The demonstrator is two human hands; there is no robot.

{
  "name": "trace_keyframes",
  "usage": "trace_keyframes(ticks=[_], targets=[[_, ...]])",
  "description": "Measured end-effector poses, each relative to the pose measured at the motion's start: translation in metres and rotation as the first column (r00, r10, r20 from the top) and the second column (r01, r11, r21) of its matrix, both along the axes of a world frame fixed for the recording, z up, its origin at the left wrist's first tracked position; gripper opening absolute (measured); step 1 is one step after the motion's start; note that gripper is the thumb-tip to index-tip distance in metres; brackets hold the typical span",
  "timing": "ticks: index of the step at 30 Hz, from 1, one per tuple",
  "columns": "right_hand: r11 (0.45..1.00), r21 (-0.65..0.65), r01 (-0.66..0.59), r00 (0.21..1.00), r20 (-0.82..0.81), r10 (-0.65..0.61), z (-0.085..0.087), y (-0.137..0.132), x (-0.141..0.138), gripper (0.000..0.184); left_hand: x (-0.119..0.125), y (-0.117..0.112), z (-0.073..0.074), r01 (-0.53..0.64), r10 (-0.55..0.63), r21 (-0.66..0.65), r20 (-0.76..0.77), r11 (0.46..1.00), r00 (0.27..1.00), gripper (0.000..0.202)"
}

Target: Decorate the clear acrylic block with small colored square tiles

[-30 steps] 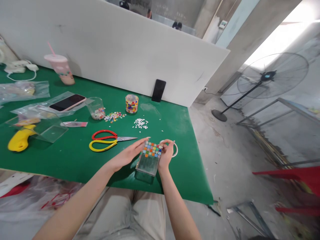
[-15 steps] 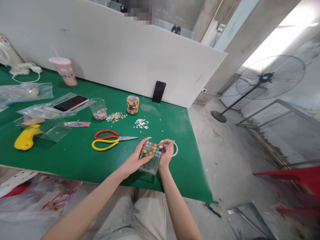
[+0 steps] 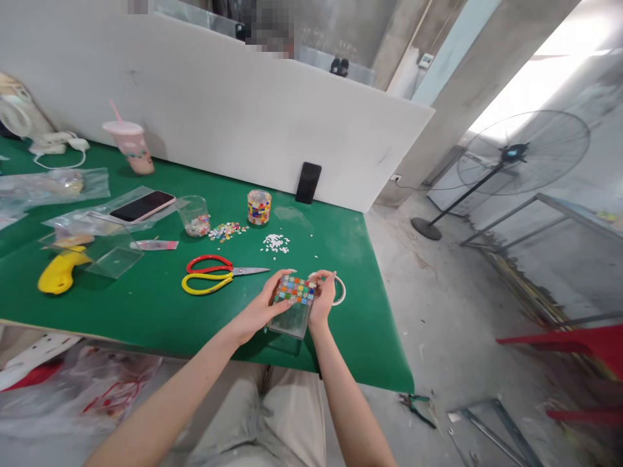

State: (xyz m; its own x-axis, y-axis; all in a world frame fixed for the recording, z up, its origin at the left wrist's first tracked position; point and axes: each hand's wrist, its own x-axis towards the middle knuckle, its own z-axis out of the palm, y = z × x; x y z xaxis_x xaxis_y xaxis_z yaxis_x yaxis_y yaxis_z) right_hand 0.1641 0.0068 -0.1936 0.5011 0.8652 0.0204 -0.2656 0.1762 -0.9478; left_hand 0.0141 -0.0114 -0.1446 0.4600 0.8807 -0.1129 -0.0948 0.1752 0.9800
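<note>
Both hands hold a clear square box (image 3: 289,320) near the table's front edge, its upper part covered in rows of small coloured mosaic tiles. My left hand (image 3: 260,311) grips the left side, thumb lying across the front below the tiles. At the right side, the bent fingers of my right hand (image 3: 321,299) press on the tiled edge. A white ring (image 3: 341,291) shows just right of that hand. Scissors (image 3: 246,271) with one red and one yellow handle lie left of the box. Loose white tiles (image 3: 276,243) are scattered beyond it.
Farther back on the green table (image 3: 160,311) stand a mosaic-covered round jar (image 3: 259,209), a clear cup (image 3: 195,219) of tiles, a pink tumbler (image 3: 133,150) and a leaning phone (image 3: 308,183). A yellow tool (image 3: 61,272) lies left. A white partition (image 3: 219,117) rises behind.
The view has shifted slightly. Both hands keep nearly the same hold on the box, and the things on the table have not been moved.
</note>
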Motion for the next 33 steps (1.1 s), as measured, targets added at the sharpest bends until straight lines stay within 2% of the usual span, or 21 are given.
trace_keyframes(ticks=[6,9,11,14,17,20,23,25,28,30,33], targets=[[0.997,-0.053,-0.050,0.991,0.118,0.056,-0.008,0.012,0.002,0.032,0.007,0.008,-0.008,-0.049,0.052,0.037,-0.088,0.998,0.995,0.065],[0.995,-0.070,-0.073,0.970,0.229,0.087,-0.009,0.018,0.003,0.032,0.005,0.014,-0.003,-0.071,0.092,0.104,-0.221,0.992,0.971,0.056],[0.995,-0.070,-0.075,0.941,0.324,0.093,-0.006,0.020,0.007,0.031,-0.001,0.023,0.003,-0.113,0.166,0.177,-0.327,0.978,0.930,0.044],[0.997,-0.059,-0.050,0.875,0.478,0.072,0.002,0.017,0.024,0.030,-0.022,0.046,0.014,-0.215,0.357,0.324,-0.482,0.921,0.800,0.037],[0.998,-0.061,0.007,0.776,0.629,0.033,0.009,0.006,0.049,0.029,-0.055,0.079,0.023,-0.247,0.485,0.426,-0.653,0.870,0.582,0.034],[0.995,-0.086,0.047,0.639,0.769,0.036,0.009,-0.009,0.071,0.027,-0.082,0.114,0.026,-0.179,0.458,0.421,-0.812,0.889,0.361,0.031],[0.991,-0.102,0.085,0.501,0.864,0.046,0.001,-0.021,0.079,0.030,-0.091,0.144,0.021,-0.103,0.420,0.407,-0.887,0.908,0.194,0.034],[0.989,-0.106,0.099,0.423,0.905,0.054,-0.006,-0.026,0.079,0.038,-0.089,0.160,0.017,-0.059,0.406,0.402,-0.906,0.914,0.116,0.036],[0.988,-0.112,0.108,0.328,0.942,0.071,-0.013,-0.028,0.075,0.053,-0.082,0.178,0.013,-0.009,0.389,0.389,-0.921,0.921,0.036,0.036],[0.987,-0.119,0.109,0.279,0.957,0.085,-0.015,-0.027,0.073,0.059,-0.078,0.188,0.012,0.020,0.378,0.378,-0.926,0.926,0.010,0.035],[0.985,-0.137,0.109,0.228,0.967,0.109,-0.017,-0.026,0.073,0.059,-0.073,0.195,0.011,0.061,0.363,0.363,-0.932,0.930,0.007,0.034]])
